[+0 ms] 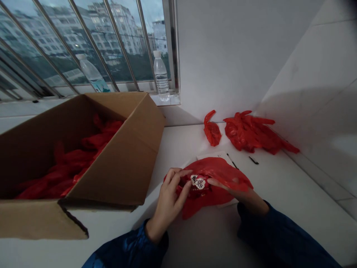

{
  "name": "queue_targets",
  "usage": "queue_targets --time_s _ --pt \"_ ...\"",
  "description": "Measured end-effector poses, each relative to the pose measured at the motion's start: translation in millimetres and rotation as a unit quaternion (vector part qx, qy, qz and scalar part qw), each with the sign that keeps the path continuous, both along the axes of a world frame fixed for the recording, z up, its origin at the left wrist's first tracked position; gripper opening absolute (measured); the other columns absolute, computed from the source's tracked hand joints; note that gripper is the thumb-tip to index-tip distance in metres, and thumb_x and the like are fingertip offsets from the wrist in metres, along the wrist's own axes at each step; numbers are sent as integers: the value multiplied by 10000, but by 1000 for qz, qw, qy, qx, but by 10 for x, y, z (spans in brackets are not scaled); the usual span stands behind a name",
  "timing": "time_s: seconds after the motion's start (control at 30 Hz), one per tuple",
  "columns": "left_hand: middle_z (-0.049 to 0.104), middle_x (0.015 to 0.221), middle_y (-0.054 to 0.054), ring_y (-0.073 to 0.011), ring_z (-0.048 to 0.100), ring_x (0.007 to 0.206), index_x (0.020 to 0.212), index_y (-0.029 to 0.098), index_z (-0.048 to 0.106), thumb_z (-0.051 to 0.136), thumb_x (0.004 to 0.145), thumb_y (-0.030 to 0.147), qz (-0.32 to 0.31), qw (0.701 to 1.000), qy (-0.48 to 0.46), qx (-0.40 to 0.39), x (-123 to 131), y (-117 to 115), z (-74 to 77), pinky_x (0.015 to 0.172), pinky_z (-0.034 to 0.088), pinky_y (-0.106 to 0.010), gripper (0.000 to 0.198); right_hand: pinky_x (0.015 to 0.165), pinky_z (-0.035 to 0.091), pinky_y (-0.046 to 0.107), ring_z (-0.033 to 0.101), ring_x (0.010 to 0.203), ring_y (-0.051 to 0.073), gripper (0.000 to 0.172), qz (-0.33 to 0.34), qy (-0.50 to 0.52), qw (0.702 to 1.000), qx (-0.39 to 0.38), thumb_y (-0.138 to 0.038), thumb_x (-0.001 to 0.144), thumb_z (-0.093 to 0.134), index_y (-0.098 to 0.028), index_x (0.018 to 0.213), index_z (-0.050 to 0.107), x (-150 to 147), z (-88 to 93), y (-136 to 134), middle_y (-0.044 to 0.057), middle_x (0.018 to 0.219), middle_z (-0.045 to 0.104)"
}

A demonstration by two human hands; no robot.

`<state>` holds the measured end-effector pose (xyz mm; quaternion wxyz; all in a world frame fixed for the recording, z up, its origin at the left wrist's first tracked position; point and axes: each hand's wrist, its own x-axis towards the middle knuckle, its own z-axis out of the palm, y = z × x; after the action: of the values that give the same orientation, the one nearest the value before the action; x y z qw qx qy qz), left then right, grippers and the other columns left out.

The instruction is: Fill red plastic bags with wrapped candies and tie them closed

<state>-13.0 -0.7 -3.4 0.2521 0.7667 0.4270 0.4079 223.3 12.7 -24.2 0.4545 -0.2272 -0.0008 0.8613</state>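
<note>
A red plastic bag lies on the white counter in front of me. Inside its mouth sits a small red packet with a white label. My left hand pinches the bag's left edge beside the packet, fingers closed on the plastic. My right hand is partly under the bag's film, fingertips on the packet; it grips the bag from the right. Both sleeves are dark blue.
An open cardboard box holding several red bags stands at the left. Filled red bags lie against the back wall. A white card and a black pen lie behind the bag. Two water bottles stand on the windowsill.
</note>
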Motion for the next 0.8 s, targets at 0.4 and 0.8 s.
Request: queue_targets --time_s 0.4,0.8 --pt "659 1146 -25 -136 665 924 1365 321 451 567 965 172 -30 998 -47 7 11 4 -79 830 546 -285 442 1008 530 428 688 995 243 220 70 -552 707 436 -442 839 703 -281 987 732 -265 -4 -126 10 1024 743" --pt "687 1067 -27 -151 650 942 1159 231 604 605 962 278 -59 994 -31 -83 -5 44 -60 836 497 -277 202 1072 487 438 703 1022 238 339 37 -524 779 344 -553 893 600 -263 886 776 -241 57 -100 25 1016 769"
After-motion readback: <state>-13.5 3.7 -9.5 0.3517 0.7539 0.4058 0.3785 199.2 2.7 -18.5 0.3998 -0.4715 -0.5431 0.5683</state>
